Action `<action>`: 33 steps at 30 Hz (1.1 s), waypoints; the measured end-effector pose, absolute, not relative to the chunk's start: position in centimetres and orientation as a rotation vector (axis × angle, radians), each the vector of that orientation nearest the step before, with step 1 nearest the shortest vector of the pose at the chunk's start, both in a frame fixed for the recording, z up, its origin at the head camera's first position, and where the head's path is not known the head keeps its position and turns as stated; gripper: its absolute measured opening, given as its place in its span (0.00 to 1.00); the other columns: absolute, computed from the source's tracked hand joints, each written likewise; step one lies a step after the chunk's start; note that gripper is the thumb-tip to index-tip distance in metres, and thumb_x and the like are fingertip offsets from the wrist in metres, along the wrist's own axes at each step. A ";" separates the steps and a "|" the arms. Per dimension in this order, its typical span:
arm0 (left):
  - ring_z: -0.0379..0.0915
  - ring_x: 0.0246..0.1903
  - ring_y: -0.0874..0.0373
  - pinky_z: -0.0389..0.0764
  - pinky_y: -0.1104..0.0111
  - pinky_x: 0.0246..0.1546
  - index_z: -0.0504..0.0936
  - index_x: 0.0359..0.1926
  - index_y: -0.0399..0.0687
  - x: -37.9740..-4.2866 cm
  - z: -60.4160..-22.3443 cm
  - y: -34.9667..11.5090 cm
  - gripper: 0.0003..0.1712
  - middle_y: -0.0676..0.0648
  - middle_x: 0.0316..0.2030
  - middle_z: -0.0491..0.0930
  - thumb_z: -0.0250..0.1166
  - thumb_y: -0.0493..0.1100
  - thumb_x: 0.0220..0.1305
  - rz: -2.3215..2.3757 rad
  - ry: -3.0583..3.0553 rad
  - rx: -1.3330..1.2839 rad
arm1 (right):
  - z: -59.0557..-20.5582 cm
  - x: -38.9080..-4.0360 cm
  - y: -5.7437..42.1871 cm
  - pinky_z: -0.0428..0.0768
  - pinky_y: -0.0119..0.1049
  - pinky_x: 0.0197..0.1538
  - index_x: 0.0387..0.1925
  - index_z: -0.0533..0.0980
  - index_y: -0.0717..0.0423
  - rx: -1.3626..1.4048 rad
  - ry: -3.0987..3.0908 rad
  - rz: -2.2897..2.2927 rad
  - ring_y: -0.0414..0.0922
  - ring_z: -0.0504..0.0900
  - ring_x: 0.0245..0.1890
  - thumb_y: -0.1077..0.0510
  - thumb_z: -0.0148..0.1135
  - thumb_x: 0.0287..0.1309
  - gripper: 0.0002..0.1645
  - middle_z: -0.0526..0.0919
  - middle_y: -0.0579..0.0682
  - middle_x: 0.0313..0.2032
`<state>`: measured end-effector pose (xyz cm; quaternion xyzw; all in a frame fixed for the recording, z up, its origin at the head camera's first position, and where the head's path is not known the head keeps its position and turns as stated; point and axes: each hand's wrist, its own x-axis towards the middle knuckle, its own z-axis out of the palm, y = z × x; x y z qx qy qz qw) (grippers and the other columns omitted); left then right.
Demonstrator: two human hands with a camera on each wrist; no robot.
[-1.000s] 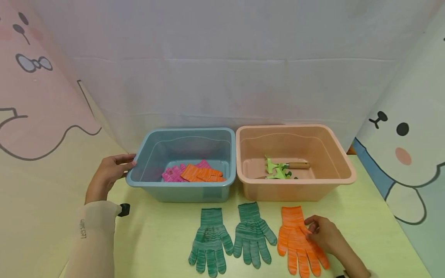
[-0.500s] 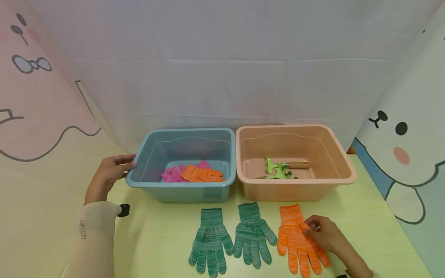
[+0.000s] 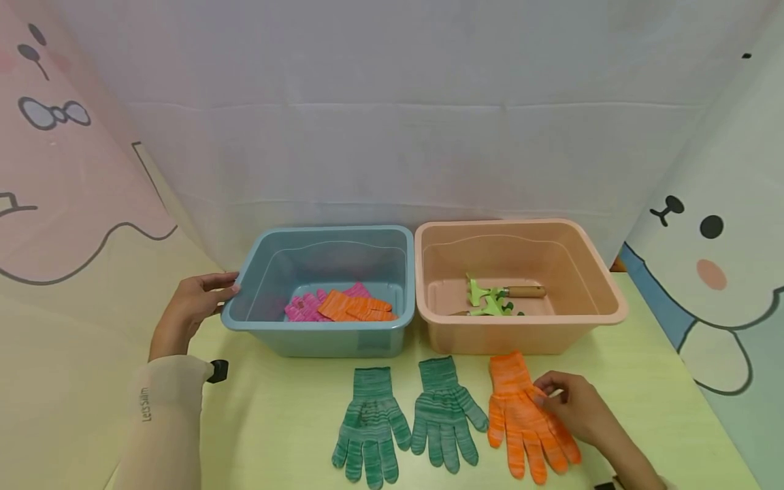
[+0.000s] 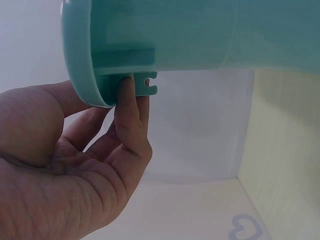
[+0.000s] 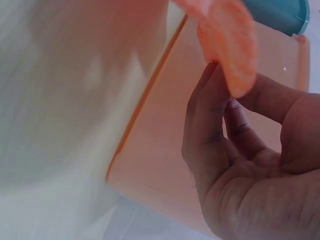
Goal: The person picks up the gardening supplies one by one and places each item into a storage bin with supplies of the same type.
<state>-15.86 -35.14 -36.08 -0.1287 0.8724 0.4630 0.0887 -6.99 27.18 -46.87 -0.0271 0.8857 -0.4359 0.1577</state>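
Note:
My left hand [image 3: 188, 307] grips the left rim of a blue plastic bin [image 3: 318, 340]. In the left wrist view its fingers [image 4: 129, 117] curl up under the overhanging edge. My right hand [image 3: 574, 410] pinches the thumb side of an orange knitted glove [image 3: 517, 395], which stands cuff away from me in front of the peach bin [image 3: 496, 338]. The right wrist view shows the orange fabric [image 5: 240, 50] between thumb and fingertips. Two green gloves, one at left [image 3: 370, 422] and one beside the orange glove [image 3: 445, 412], lie flat on the table.
Inside the blue bin are pink gloves [image 3: 302, 307] and an orange glove [image 3: 355, 306]. The peach bin, beside it, holds small light-green garden tools with a wooden handle [image 3: 525, 292]. A white curtain [image 3: 392, 163] hangs behind both bins.
The orange glove has shifted a little away from me, its cuff now overlapping the peach bin's lower front in the head view. My right hand has risen slightly with it; my left hand stays put.

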 end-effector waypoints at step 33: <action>0.77 0.47 0.65 0.86 0.76 0.47 0.65 0.78 0.32 -15.9 -36.2 -34.8 0.33 0.28 0.73 0.66 0.61 0.43 0.80 1.395 2.593 -0.429 | -42.2 -6.6 24.6 0.85 0.33 0.34 0.41 0.85 0.58 -0.541 2.618 -1.321 0.36 0.84 0.32 0.67 0.72 0.64 0.05 0.89 0.51 0.40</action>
